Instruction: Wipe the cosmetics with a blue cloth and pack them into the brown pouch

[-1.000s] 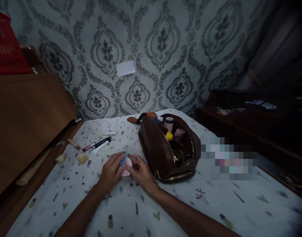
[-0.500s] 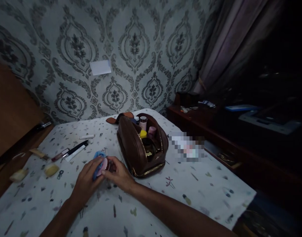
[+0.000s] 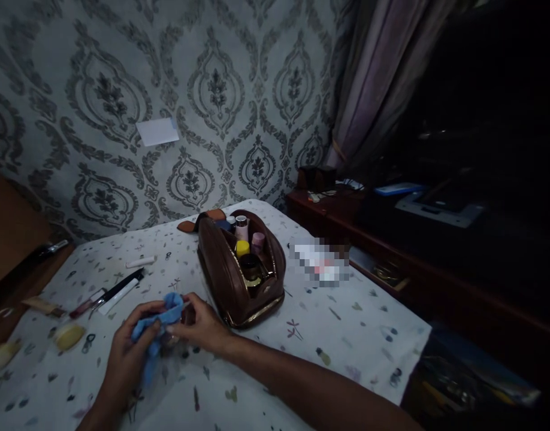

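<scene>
A crumpled blue cloth [image 3: 169, 308] is gripped in my left hand [image 3: 131, 341], its loose end hanging below the fingers. Close against it, my right hand [image 3: 205, 326] pinches a small, round, pinkish container [image 3: 188, 315], mostly hidden by the fingers. Whether the cloth touches the container I cannot tell. Just beyond my right hand stands a brown makeup bag [image 3: 221, 269], unzipped. Inside it are a yellow-capped container [image 3: 242, 248], a pink-capped bottle [image 3: 257, 242], a silver-capped bottle [image 3: 241, 227] and a dark round jar [image 3: 249, 263].
To the left on the patterned tablecloth [image 3: 239, 365] lie a white tube [image 3: 140, 262], a dark pen-like item [image 3: 122, 284], a white stick [image 3: 118, 296] and a yellow sponge [image 3: 69, 336]. A blurred-out item [image 3: 322, 260] lies right of the bag. An open drawer [image 3: 383, 272] flanks the table.
The view has swung right, shifting everything leftward. My left hand's blue cloth has come up and spread, and the container's pink round face has turned out of sight.
</scene>
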`<move>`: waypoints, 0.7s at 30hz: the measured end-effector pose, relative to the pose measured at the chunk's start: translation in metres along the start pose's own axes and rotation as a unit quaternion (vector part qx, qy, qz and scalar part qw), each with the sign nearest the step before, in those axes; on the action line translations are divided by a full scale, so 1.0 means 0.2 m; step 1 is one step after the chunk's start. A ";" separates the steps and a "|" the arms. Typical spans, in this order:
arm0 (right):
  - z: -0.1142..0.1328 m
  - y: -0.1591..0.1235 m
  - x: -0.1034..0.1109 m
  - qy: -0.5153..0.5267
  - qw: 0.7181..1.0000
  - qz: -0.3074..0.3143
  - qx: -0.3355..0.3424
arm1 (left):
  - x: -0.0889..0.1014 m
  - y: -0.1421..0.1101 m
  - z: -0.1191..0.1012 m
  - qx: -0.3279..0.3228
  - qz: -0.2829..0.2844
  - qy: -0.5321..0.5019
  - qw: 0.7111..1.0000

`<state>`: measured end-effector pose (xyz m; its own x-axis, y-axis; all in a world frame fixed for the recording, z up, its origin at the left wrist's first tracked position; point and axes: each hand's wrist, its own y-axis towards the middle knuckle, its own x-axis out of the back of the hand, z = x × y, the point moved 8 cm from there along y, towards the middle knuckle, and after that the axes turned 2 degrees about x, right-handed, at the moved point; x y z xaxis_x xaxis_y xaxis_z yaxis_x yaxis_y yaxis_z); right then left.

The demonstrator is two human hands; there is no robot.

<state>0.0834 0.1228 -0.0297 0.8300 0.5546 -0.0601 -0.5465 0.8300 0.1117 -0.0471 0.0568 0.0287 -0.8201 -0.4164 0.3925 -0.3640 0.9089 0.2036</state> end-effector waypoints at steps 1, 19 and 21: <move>0.01 -0.01 0.00 -0.024 1.000 0.006 -0.004 | 0.01 0.00 0.01 0.027 -0.003 -0.024 0.999; 0.17 -0.29 -0.04 -0.399 0.871 0.188 0.215 | -0.23 0.13 -0.77 -0.374 0.032 0.225 0.899; 0.13 -0.29 -0.08 -0.435 0.845 0.187 0.250 | -0.36 0.19 -0.88 -0.424 0.065 0.281 0.858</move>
<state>0.1045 0.0650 -0.0102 0.4973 0.3381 0.7990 -0.8534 0.3566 0.3802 0.0759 0.1173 0.1659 -0.4003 -0.4752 0.7835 0.3625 0.7032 0.6117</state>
